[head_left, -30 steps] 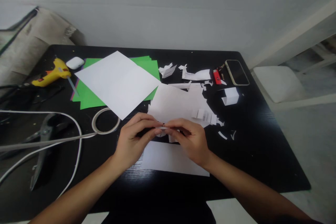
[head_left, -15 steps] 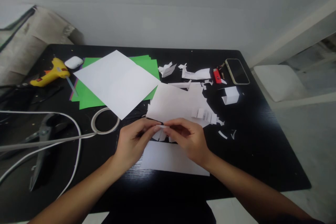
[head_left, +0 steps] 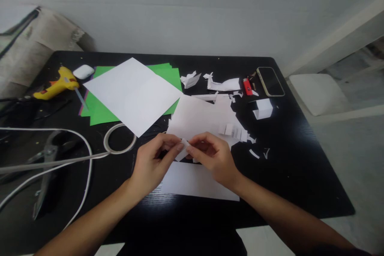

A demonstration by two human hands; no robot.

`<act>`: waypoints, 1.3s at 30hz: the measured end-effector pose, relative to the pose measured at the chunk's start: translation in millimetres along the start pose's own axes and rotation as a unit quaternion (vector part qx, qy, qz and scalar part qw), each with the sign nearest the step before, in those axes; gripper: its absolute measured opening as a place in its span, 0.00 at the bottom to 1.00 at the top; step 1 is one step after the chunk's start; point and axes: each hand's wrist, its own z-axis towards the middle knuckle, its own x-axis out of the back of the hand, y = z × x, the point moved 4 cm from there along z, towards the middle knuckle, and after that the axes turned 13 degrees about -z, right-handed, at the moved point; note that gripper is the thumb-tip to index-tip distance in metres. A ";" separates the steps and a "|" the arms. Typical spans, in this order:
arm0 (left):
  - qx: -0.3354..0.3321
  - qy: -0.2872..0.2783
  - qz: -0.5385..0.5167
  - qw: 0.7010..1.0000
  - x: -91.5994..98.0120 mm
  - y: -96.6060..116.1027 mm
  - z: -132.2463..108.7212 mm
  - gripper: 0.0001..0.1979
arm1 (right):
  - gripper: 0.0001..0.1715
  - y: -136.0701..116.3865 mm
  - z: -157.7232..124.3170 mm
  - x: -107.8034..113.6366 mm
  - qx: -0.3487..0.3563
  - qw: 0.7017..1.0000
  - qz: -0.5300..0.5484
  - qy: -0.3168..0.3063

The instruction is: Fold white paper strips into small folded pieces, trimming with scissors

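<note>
A small folded piece of white paper (head_left: 182, 153) is pinched between my two hands, just above the table. My left hand (head_left: 153, 156) grips its left side between thumb and fingers. On the right side, my right hand (head_left: 211, 158) holds it the same way, its other fingers curled. Below both hands lies a white paper strip (head_left: 198, 182). Just beyond them is a larger cut white sheet (head_left: 195, 118), with a small folded paper piece (head_left: 232, 131) on its right part. My fingers hide some of the held paper.
At left are a yellow glue gun (head_left: 58, 84), a white cable (head_left: 90, 160) and pliers (head_left: 48, 168). A white square sheet (head_left: 135, 94) covers green sheets (head_left: 102, 114). Paper scraps (head_left: 223, 85), a red lighter (head_left: 247, 87), a phone (head_left: 270, 81) and a folded paper (head_left: 264, 109) lie at right.
The small paper has been turned from lying nearly level between my fingertips to a slanted position showing its flat face. Both hands remain in nearly the same place.
</note>
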 end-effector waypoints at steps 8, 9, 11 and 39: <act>-0.026 -0.038 0.007 0.999 -0.5 5.4 2.2 0.03 | 0.12 1.0 0.7 0.1 -0.017 0.999 -0.026 -0.021; -0.030 -0.044 0.009 0.999 -0.4 5.8 2.2 0.04 | 0.12 0.8 1.0 0.4 -0.014 0.999 -0.032 -0.017; -0.033 -0.057 0.013 0.998 -0.4 5.8 1.6 0.05 | 0.11 0.5 1.4 1.3 -0.009 0.999 -0.043 -0.006; 0.086 -0.014 -0.074 0.994 1.4 -11.0 -1.5 0.07 | 0.21 0.5 -2.4 -2.4 0.023 0.999 -0.029 -0.038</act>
